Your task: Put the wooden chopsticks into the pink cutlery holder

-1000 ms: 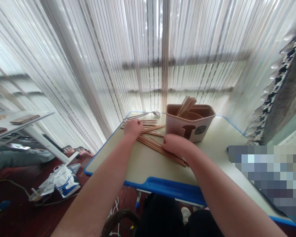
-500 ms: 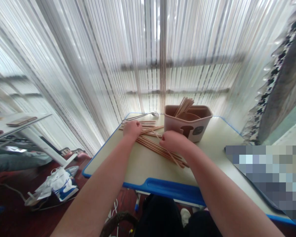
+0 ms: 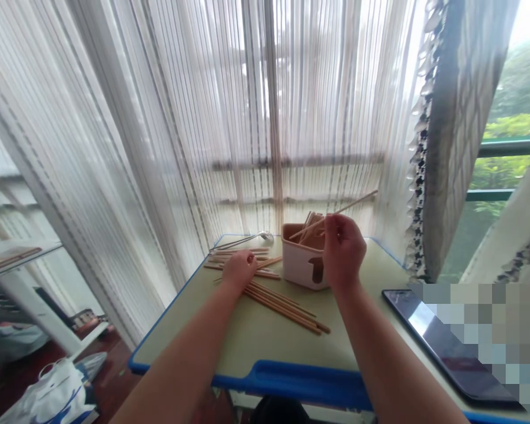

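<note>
My right hand (image 3: 345,250) is raised in front of the plastic container's right side, its fingers pinched around a wooden chopstick (image 3: 357,202). That stick slants over the rim, with its left end above the opening. Inside the pinkish-beige container (image 3: 301,265), a bunch of chopsticks (image 3: 310,221) leans upright. Low on the table, my left hand (image 3: 239,270) is closed over loose chopsticks, and one or more sticks (image 3: 269,262) poke out to its right. Several more chopsticks (image 3: 287,306) lie in a slanted row toward the table's front.
Metal utensils (image 3: 242,240), one with a rounded end, lie at the table's back left edge. A dark flat-screened device (image 3: 441,335) rests on the right. The table (image 3: 194,330) has a blue rim, with a sheer curtain (image 3: 247,118) behind it. White bags (image 3: 57,394) sit on the floor at left.
My right hand has lifted a chopstick from the pile and carried it up and right to the container. My left hand stays over the pile. The view has tilted up and turned right.
</note>
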Motion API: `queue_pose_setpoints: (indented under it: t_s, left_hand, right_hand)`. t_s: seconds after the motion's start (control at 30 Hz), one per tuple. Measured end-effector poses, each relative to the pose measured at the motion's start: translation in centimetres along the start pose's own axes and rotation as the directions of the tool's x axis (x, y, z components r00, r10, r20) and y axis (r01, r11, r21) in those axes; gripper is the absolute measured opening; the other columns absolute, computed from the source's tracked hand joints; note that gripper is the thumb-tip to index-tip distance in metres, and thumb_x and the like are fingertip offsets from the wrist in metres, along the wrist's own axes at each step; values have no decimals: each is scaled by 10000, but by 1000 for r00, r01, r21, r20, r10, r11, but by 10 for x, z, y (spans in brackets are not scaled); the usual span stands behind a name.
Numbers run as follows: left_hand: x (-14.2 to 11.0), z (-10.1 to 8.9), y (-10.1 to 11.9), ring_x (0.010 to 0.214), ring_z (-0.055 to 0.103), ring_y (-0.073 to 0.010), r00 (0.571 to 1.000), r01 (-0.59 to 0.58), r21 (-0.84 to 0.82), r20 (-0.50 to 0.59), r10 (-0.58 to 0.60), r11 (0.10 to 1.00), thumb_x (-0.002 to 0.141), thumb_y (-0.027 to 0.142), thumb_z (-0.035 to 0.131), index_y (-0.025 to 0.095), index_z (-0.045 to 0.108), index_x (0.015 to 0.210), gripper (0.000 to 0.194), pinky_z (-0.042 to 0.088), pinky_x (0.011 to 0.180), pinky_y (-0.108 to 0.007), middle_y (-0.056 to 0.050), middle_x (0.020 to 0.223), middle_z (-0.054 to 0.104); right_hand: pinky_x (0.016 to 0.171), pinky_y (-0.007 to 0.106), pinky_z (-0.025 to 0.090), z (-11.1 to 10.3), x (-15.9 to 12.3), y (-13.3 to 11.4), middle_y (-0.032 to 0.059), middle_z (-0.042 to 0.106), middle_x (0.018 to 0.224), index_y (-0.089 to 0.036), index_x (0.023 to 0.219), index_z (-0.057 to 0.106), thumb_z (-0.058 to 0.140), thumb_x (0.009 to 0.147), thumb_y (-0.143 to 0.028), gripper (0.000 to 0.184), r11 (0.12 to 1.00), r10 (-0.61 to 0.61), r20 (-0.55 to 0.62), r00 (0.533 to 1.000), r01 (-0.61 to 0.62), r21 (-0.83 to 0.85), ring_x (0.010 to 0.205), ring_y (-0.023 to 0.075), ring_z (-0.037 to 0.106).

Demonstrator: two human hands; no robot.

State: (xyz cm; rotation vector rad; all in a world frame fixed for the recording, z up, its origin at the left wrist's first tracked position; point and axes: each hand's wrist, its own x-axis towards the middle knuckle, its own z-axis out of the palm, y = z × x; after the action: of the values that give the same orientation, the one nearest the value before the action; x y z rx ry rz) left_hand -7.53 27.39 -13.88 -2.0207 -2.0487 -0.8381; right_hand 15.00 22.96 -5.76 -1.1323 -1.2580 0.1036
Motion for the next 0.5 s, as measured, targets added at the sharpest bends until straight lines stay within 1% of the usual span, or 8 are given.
queue_pose_setpoints:
  t_s: [0.07,0.23,0.33,0.5]
  left_hand:
    - [-1,0,2,805,582,-174,1000,-15,9,5,14,1000,807,315,457,200,635,835,213,404,696,-260,-47,860,658]
    - [-2,-3,4,834,577,-169,999,0,7,44,-1,1000,803,304,467,199,638,857,207,400,712,-255,-47,902,653]
    - [-2,-3,4,843,575,-169,999,-7,0,48,7,1000,798,296,470,200,634,865,202,398,722,-256,-41,909,652]
    - [-2,-3,3,828,571,-165,998,-46,-27,52,48,999,796,302,469,198,632,860,203,396,709,-255,-42,892,651]
  right_hand:
    - [746,274,423,2,2,8,106,629,947,-153,1016,555,296,901,-451,411,993,-27,-11,1000,26,-116,835,175,564]
    - [847,292,362,11,5,21,112,630,970,-148,967,611,314,910,-384,384,936,-139,102,985,164,-311,951,204,521]
    - [830,285,350,15,5,20,102,634,965,-159,954,632,340,905,-380,370,905,-156,169,973,210,-371,962,212,514]
    - [764,278,354,19,8,17,96,634,981,-161,965,628,359,897,-372,349,886,-102,221,970,190,-423,909,211,539]
